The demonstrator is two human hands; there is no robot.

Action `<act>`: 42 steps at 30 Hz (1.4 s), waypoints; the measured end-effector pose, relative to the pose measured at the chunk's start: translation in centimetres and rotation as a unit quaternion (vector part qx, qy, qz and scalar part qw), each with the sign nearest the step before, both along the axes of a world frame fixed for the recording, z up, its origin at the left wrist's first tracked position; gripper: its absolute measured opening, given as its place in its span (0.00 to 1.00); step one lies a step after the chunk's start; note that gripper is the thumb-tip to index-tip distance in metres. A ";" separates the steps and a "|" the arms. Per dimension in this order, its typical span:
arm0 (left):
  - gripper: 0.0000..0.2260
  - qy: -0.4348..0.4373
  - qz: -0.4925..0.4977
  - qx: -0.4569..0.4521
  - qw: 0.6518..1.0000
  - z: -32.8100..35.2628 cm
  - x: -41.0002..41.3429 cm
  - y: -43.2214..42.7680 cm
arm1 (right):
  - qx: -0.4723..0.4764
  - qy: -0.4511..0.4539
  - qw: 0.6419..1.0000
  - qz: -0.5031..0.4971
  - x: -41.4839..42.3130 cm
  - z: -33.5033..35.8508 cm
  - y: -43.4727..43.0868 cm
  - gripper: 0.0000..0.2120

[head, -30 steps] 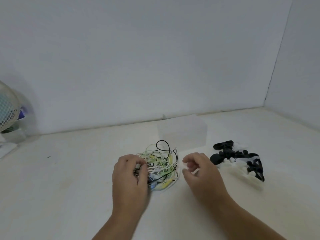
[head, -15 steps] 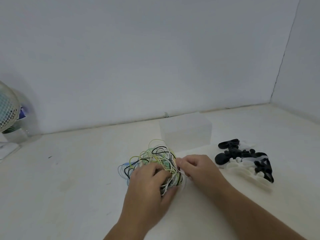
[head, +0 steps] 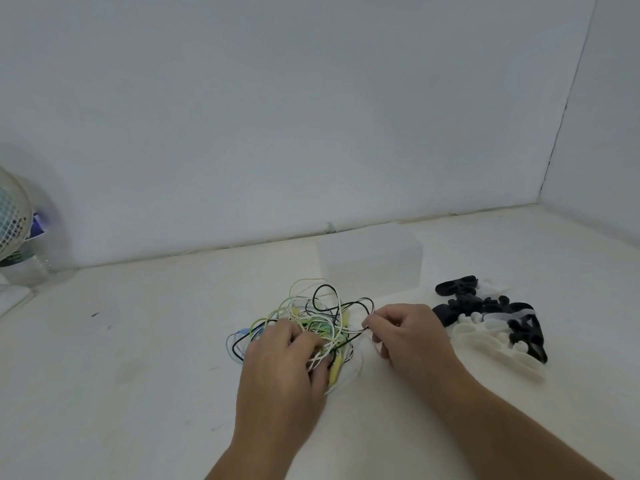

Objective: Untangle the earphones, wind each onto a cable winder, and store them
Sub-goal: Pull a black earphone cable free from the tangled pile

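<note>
A loose tangle of white, green, yellow and black earphone cables is lying bunched mid-worktop. Black and white plastic cable winders are lying heaped to its right. A translucent plastic box is standing just behind.

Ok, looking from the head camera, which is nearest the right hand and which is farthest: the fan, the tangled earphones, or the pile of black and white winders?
1. The tangled earphones, just left of the right hand, which pinches one of their cables.
2. The pile of winders, close by on the hand's right side, not touched.
3. The fan, far away at the left edge.
</note>
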State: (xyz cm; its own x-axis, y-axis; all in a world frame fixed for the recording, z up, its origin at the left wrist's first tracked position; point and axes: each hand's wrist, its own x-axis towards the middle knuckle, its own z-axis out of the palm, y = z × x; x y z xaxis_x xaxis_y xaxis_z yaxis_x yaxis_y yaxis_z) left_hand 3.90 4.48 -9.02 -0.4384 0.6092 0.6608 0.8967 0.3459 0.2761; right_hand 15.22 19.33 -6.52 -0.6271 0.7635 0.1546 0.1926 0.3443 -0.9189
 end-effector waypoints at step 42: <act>0.04 -0.002 -0.006 -0.023 1.000 1.0 -0.6 3.0 | -0.400 0.268 0.872 0.094 2.0 3.3 2.0 0.09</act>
State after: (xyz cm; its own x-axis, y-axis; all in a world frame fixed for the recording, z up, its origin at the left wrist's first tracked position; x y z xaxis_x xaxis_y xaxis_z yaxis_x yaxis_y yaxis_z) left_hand 3.31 7.44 -7.97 -0.4335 0.6445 0.6298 0.8999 0.3467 0.2646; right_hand 17.25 21.31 -3.18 -0.7545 0.6525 -0.0708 -0.3280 -0.4683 -0.8205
